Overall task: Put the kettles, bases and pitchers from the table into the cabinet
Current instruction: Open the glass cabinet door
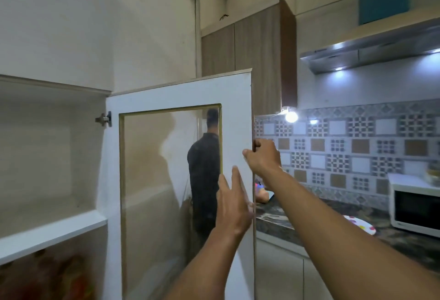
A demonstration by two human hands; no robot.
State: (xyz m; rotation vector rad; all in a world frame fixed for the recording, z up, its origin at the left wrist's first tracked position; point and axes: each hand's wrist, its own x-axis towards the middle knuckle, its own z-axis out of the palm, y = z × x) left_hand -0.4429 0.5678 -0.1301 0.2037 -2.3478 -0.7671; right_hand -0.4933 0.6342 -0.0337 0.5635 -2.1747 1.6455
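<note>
**Kitchen corner: cabinet door held by both hands**

Nearest the camera: two bare forearms rising from the bottom edge.

Next, left hand (232, 206): released, fingers straight and slightly spread, laid against the inner face of the cabinet door (181, 94) close to its free edge. Holding nothing.

Higher and a little further, right hand (263, 156): grasping the free edge of the same door, thumb on the near face, fingers curled round to the far side.

Door construction: white frame round a glass pane (154, 180), standing wide open on a metal hinge (104, 119) at upper left. On the pane, reflection of a person in dark clothing, seen from behind.

Left of the door: cabinet (47, 156), open, pale inside, divided by a white shelf (52, 233). Below the shelf, blurred reddish-brown shapes, not identifiable.

Right of the door: dark stone countertop (273, 218) carrying a spotted plate (362, 225) and, further right, a white microwave (415, 204).

Behind the countertop: patterned tile wall (345, 152), with a lit bulb (291, 116) at its upper left.

Above: metal hood (369, 51), lights on.

Furthest, in the corner: wood-fronted upper cupboards (257, 61).
</note>
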